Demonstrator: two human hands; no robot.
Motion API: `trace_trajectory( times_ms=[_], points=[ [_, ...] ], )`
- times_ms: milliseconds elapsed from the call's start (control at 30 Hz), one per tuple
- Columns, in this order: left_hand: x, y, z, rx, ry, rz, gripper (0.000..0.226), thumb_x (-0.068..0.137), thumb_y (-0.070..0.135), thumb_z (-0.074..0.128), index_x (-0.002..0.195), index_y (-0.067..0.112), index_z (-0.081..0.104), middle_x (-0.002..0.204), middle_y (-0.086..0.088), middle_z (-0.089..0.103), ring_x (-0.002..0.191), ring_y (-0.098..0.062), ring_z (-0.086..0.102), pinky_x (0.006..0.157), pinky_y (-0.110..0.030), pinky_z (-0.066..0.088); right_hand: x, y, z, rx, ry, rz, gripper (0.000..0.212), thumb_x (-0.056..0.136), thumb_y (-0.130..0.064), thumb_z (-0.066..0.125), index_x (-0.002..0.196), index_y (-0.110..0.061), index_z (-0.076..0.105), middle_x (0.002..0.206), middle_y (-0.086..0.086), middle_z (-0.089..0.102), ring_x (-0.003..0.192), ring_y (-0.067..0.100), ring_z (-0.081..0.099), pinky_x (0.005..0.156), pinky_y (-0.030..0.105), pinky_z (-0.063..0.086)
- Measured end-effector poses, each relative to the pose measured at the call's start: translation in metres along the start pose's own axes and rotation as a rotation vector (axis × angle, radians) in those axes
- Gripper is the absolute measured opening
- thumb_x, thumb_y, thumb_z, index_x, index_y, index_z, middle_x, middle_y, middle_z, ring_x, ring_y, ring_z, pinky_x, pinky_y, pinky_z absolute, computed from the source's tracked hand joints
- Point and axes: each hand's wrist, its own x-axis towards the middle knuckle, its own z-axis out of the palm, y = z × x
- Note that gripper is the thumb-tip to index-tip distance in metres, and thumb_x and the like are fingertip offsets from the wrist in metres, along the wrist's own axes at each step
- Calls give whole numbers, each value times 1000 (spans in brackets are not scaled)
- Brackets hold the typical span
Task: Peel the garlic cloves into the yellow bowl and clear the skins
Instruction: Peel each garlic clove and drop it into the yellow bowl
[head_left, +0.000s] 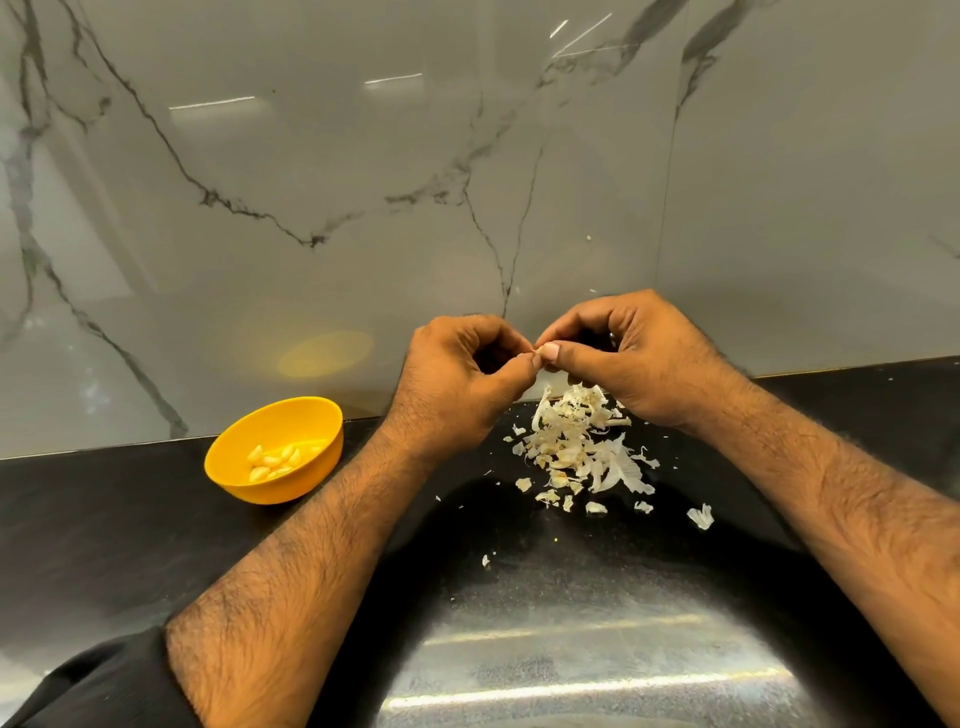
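At the left, the yellow bowl (274, 450) sat on the black bench (104, 519), close to the marble wall, with a small heap of peeled cloves (274, 462) already in it. Moving right, your left hand (457, 379) was raised above the bench, its grip pinching one end of a garlic clove (538, 352) between thumb and fingertips. Your right hand (631, 358) met it there, thumb and forefinger nipping the same clove, which was mostly hidden between the two. Below your right hand lay the pile of skins (576, 447), with stray flakes scattered toward you. You seemed to be mid-peel. Next, I judge, you needed to strip off the last skin, carry the clove left to the bowl, then gather the skins.
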Motion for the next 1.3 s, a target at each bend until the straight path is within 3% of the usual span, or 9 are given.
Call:
trace_trajectory(
  times_ms=[100, 167, 367, 533, 800, 967, 1100, 1300],
  points=[
    [0, -2, 1, 15, 2, 0, 10, 97, 25, 78, 90, 19, 76, 75, 0, 75, 67, -22, 73, 59, -47, 64, 0, -1, 0, -83, -24, -1, 7, 99, -29, 71, 96, -27, 77, 85, -6, 76, 77, 10, 72, 73, 33, 65],
    [0, -1, 3, 2, -8, -30, 9, 98, 23, 77, 91, 17, 75, 76, -1, 76, 68, -22, 75, 60, -46, 65, 0, -2, 1, -116, -28, -12, 7, 100, -28, 70, 96, -27, 75, 83, -7, 76, 77, 10, 73, 73, 36, 66],
    [0, 1, 6, -101, -39, -152, 4, 100, 14, 73, 99, 11, 74, 83, -5, 79, 72, -17, 79, 61, -32, 65, 1, -1, 3, -71, 29, -31, 7, 101, -20, 68, 97, -22, 74, 85, -6, 76, 77, 5, 74, 71, 23, 62],
    [0, 3, 5, -203, -105, -259, 13, 105, 15, 66, 105, 6, 75, 85, -10, 79, 72, -25, 79, 60, -32, 62, 1, -2, 4, -66, 58, -57, 7, 102, -17, 67, 100, -20, 74, 86, -7, 75, 78, 5, 73, 73, 20, 62],
    [1, 1, 4, -220, -38, -291, 10, 101, 5, 67, 99, 2, 76, 76, -13, 77, 63, -25, 76, 57, -29, 61, 0, -2, 6, -264, 13, -65, 12, 105, -29, 62, 102, -27, 74, 82, -10, 73, 75, 9, 72, 72, 38, 65],
    [-1, 2, 6, -163, 17, -255, 10, 97, 5, 69, 95, 4, 79, 73, -11, 77, 63, -24, 77, 58, -30, 63, 1, -6, 8, -318, 22, -48, 16, 100, -22, 63, 96, -26, 77, 74, -7, 71, 66, 11, 66, 62, 32, 61],
    [-2, 3, 9, -142, 45, -220, 10, 96, 5, 71, 93, 5, 80, 71, -9, 77, 62, -21, 77, 61, -35, 66, 0, -7, 10, -222, 39, -5, 18, 102, -17, 62, 96, -24, 78, 79, -8, 76, 72, 8, 74, 68, 34, 66],
    [-1, 6, 6, -353, 44, -319, 12, 100, 7, 71, 95, -1, 78, 75, -17, 76, 62, -27, 75, 57, -31, 63, 0, -7, 7, -110, 42, 75, 15, 104, -21, 64, 97, -24, 76, 80, -9, 77, 73, 2, 74, 63, 17, 57]
  ],
)
